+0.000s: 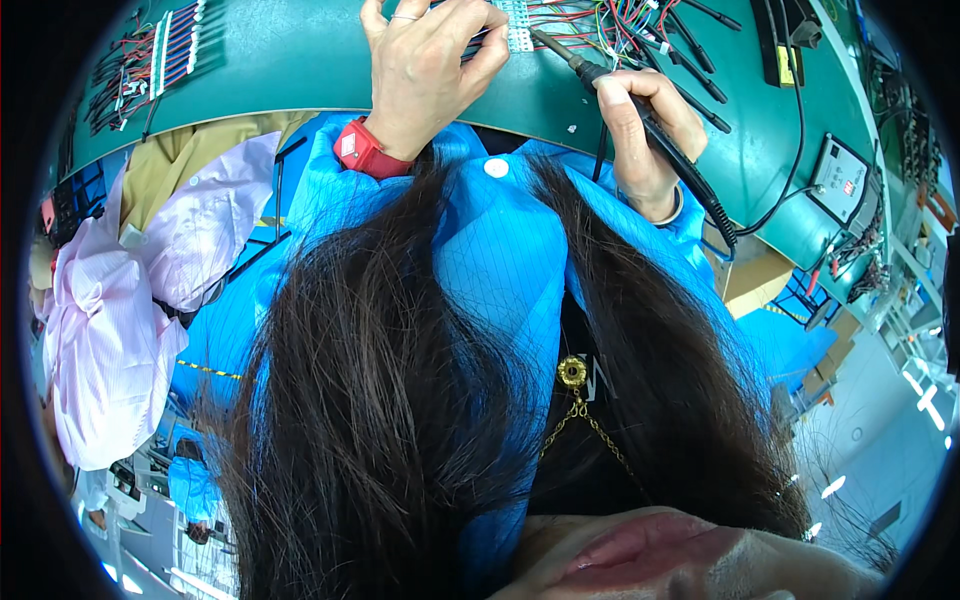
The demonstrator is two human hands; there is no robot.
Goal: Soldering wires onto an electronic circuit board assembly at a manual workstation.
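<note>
My right hand (650, 135) is wrapped round a soldering iron (574, 62), its black cord trailing down and to the right. The iron's tip is at a strip of small white connectors (519, 28) with red and dark wires running out on both sides. My left hand (430, 75), with a red watch on its wrist, is beside that strip at the top edge. Its thumb and forefinger are pinched together close to the wires; what they hold, if anything, is hidden.
On the green bench (290, 75), another wired strip (163, 52) lies at the left. Loose black-sleeved cables (692, 45) are at the right, near a black and yellow holder (785, 50) and a grey control box (840, 180). A co-worker's pink striped garment (105, 330) is at the left.
</note>
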